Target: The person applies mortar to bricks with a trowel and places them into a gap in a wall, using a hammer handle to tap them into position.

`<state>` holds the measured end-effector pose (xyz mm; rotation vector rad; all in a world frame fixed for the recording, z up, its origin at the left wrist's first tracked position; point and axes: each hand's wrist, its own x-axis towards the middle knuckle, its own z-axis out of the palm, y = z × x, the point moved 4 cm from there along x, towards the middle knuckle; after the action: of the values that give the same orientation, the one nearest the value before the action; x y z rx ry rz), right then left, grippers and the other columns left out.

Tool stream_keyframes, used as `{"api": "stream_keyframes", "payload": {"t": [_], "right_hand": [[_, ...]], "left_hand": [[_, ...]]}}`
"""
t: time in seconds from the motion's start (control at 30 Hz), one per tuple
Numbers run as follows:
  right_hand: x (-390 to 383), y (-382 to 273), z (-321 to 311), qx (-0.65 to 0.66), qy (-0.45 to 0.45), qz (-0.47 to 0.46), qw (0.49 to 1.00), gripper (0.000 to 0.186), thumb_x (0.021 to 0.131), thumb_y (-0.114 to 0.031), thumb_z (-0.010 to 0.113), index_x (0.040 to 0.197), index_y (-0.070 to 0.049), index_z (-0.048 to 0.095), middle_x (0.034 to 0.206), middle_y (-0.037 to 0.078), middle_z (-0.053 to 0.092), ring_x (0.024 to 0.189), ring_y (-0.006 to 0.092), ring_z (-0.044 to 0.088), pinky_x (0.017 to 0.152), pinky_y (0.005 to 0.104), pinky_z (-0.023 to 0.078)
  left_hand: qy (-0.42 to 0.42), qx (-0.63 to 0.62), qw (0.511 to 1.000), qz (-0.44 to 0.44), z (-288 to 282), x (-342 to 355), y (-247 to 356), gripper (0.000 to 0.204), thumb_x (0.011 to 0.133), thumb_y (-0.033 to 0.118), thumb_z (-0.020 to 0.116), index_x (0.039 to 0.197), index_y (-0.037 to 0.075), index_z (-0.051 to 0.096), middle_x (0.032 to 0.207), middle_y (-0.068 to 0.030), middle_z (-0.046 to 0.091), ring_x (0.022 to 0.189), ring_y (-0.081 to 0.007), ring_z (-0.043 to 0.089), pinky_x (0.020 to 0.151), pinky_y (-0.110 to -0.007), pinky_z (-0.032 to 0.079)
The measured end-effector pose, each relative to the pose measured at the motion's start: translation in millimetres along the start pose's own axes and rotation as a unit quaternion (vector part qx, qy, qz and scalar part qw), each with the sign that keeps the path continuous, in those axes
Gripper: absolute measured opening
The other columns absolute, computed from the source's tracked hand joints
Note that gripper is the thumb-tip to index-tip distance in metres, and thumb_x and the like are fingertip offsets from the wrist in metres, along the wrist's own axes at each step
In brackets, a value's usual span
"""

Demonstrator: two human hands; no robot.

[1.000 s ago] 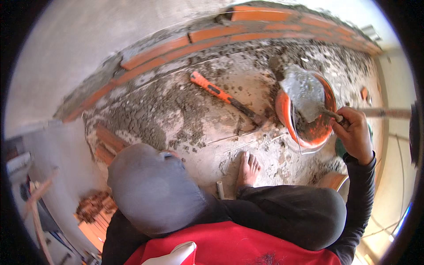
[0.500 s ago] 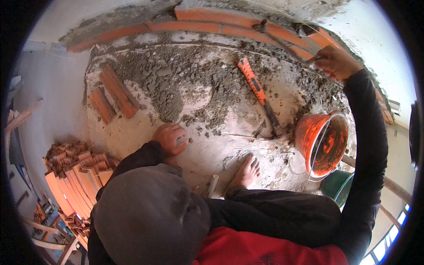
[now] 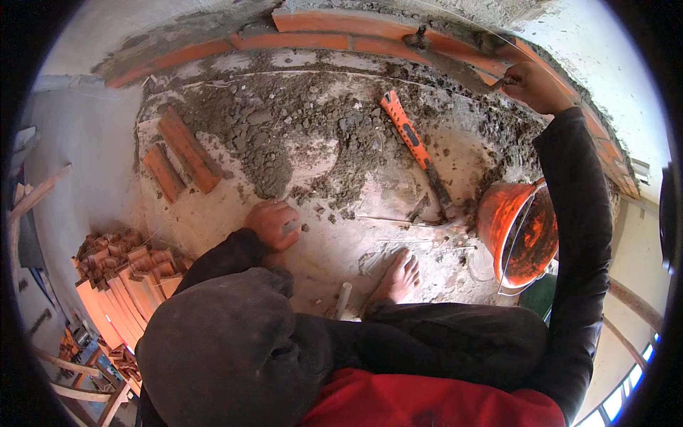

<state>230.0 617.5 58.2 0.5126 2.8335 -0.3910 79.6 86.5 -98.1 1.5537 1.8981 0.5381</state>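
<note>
My right hand (image 3: 537, 87) is closed round the handle of a trowel (image 3: 462, 75), at the upper right by the wall. The trowel's grey, mortar-smeared blade points left along the orange brick course (image 3: 388, 50). A dab of mortar (image 3: 417, 38) sits on the bricks beyond the blade. My left hand (image 3: 272, 225) is curled closed low over the floor, near the lower edge of the spread mortar (image 3: 267, 146). A grey patch shows at its fingers; whether it is something held or mortar on the skin is unclear.
An orange-handled hammer (image 3: 413, 139) lies mid-floor. To its right an orange bucket (image 3: 509, 228) tilts, partly hiding a green bucket (image 3: 539, 295). Two brick pieces (image 3: 186, 149) lie left of the mortar. Stacked bricks (image 3: 124, 288) stand at lower left. A string (image 3: 466, 25) crosses above the wall.
My right hand has moved up and slightly left, bringing the trowel over the brick course. My left hand stays about where it was.
</note>
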Motion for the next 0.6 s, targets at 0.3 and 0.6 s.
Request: {"api": "stream_keyframes", "payload": {"t": [0.3, 0.6], "right_hand": [[-17.1, 17.6, 11.7, 0.115, -0.04, 0.062, 0.991, 0.02, 0.087, -0.02, 0.065, 0.091, 0.0, 0.07, 0.066, 0.007, 0.061, 0.058, 0.0168, 0.056, 0.056, 0.0374, 0.043], [-32.5, 7.7, 20.5, 0.104, 0.021, 0.069, 0.992, 0.023, 0.085, -0.021, 0.066, 0.094, 0.0, 0.068, 0.073, 0.01, 0.064, 0.064, 0.0186, 0.06, 0.061, 0.0365, 0.047]], "left_hand": [[0.01, -0.019, 1.0, 0.012, -3.4, 3.9, 4.3, 0.026, 0.076, 0.031, 0.069, 0.091, 0.011, 0.064, 0.077, -0.01, 0.059, 0.072, -0.0318, 0.061, 0.063, -0.044, 0.047], [0.018, -0.016, 1.0, 0.004, -7.2, 3.3, 7.4, 0.025, 0.073, 0.028, 0.069, 0.089, 0.011, 0.063, 0.079, -0.01, 0.061, 0.072, -0.0318, 0.061, 0.064, -0.044, 0.049]]}}
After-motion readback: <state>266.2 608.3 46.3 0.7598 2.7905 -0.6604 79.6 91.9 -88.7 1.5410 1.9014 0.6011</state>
